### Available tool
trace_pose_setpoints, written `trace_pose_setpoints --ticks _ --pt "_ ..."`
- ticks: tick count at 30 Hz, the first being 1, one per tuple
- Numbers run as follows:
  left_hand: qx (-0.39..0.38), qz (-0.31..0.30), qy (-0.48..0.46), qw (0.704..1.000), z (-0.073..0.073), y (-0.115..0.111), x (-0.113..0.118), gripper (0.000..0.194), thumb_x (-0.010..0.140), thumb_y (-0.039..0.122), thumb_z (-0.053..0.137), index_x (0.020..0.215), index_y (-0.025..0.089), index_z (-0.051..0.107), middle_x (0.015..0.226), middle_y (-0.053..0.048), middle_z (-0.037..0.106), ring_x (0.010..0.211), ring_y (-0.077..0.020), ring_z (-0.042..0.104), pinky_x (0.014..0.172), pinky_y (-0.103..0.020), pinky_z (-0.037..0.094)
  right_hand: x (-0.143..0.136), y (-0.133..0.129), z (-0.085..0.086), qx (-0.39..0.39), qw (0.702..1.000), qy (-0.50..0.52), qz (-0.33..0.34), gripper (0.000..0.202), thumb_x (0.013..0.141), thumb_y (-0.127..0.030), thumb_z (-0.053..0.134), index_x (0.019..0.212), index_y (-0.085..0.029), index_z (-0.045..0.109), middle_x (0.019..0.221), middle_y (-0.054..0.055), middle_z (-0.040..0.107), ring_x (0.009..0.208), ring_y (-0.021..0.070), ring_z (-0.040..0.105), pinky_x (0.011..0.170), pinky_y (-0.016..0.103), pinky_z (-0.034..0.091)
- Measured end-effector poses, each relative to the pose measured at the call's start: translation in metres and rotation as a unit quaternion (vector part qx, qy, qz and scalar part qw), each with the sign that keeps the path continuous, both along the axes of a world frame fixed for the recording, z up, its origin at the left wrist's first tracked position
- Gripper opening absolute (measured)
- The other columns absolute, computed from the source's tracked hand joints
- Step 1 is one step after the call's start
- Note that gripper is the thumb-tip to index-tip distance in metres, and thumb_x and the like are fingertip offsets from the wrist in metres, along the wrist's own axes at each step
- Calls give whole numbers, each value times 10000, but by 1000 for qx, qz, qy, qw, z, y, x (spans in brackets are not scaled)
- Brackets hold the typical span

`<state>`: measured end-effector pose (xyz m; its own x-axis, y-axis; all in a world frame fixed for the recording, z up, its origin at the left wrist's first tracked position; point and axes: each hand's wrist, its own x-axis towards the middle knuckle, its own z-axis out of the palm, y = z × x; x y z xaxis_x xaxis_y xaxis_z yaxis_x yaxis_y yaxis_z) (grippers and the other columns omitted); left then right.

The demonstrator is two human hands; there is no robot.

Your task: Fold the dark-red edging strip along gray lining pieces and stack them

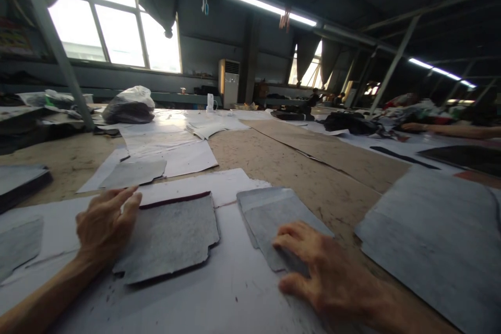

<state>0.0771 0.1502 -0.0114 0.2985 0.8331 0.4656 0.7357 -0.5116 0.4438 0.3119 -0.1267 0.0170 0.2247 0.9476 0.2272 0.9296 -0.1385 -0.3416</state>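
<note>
A grey fabric panel [172, 240] with notched corners and a dark red far edge lies on white paper in front of me. My left hand [107, 222] rests at its left side, fingers stretched forward over the panel's far left corner. To the right, a pair of overlapping grey panels [270, 214] lies at a slant. My right hand [313, 266] is over their near right part, thumb and fingers apart, the fingertips at the top panel's surface. Whether the fingertips press on it I cannot tell. Neither hand is closed around anything.
Beyond my left hand lies another grey piece [135, 173] on white sheets [188, 159]. A dark-edged stack [21, 182] sits far left. Large grey sheets [434, 245] cover the right side. A plastic bag [131, 104] and a metal post [58, 47] stand further back. A co-worker's arm [454, 129] reaches in.
</note>
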Motion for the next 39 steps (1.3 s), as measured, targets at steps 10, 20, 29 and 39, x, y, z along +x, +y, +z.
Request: trace_pose_setpoints --ticks 10,20,29,39 --pt "143 -436 3 888 3 -117 36 291 837 176 432 1098 265 526 955 -37 567 851 -174 518 732 -321 411 7 -12 -33 105 967 -194 130 271 809 -22 324 800 -108 581 775 97 567 711 203 500 638 327 429" --pt "86 -527 36 845 3 -158 94 310 827 140 409 1116 187 511 1034 -85 575 885 -217 500 770 -393 399 20 -11 -38 174 982 -69 7 362 769 -64 327 1100 -97 471 926 96 587 837 172 562 754 295 453" --pt "115 -440 -27 890 -11 -153 110 196 843 144 411 988 174 539 959 -68 588 842 -198 499 740 -370 388 22 -5 -26 110 989 39 -96 269 877 -263 327 757 -186 555 685 23 612 628 144 575 572 237 399" --pt "131 -449 -37 883 -5 -148 107 143 847 204 410 785 154 530 860 -61 571 802 -172 492 737 -343 376 17 0 -15 53 985 34 -163 169 794 -214 361 643 -193 435 571 -1 547 541 134 514 526 248 301"
